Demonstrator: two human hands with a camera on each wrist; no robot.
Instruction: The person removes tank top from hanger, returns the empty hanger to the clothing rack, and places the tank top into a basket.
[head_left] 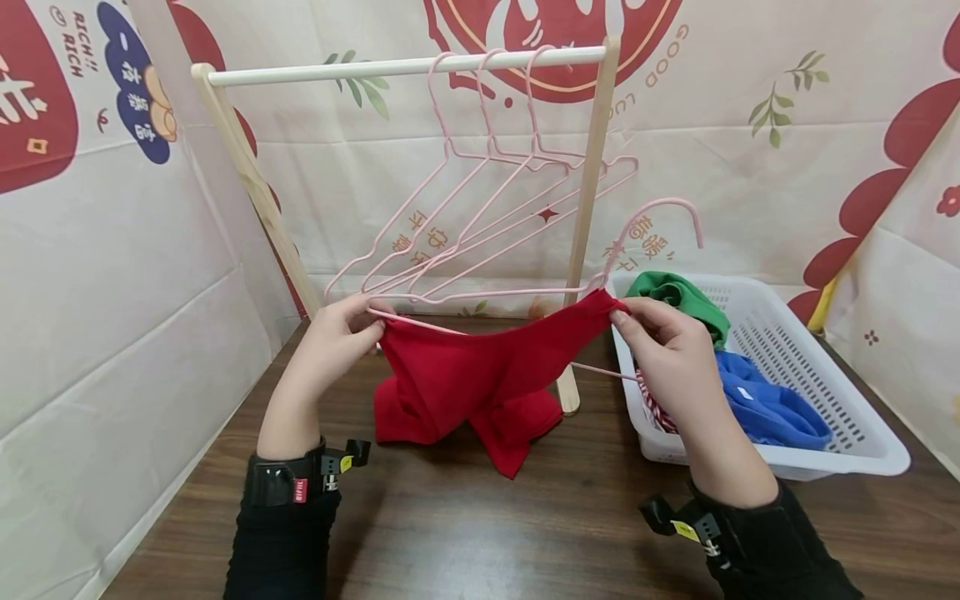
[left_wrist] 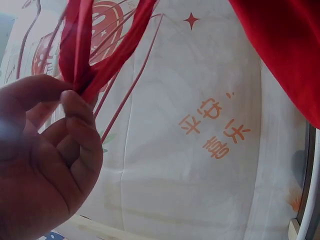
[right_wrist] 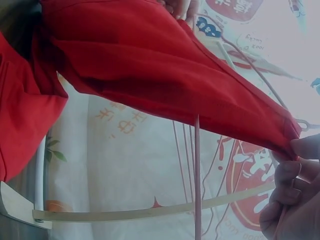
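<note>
A red garment (head_left: 465, 367) hangs stretched between both hands above the table; its exact kind is hard to tell. At its upper left edge the left hand (head_left: 326, 346) pinches the cloth between thumb and fingers. The right hand (head_left: 678, 358) pinches its upper right corner, just under the hook of a pink hanger (head_left: 660, 202). Part of that hanger is covered by the cloth, and one arm of it shows below toward the basket. In the left wrist view the gathered red edge (left_wrist: 95, 75) sits between thumb and fingertips.
Behind the garment stands a rack with a white rail (head_left: 322, 72) and wooden legs; several pink hangers (head_left: 480, 167) hang from it. A white basket (head_left: 862, 442) on the right holds green cloth (head_left: 678, 300), blue cloth (head_left: 772, 404) and red-and-white striped cloth.
</note>
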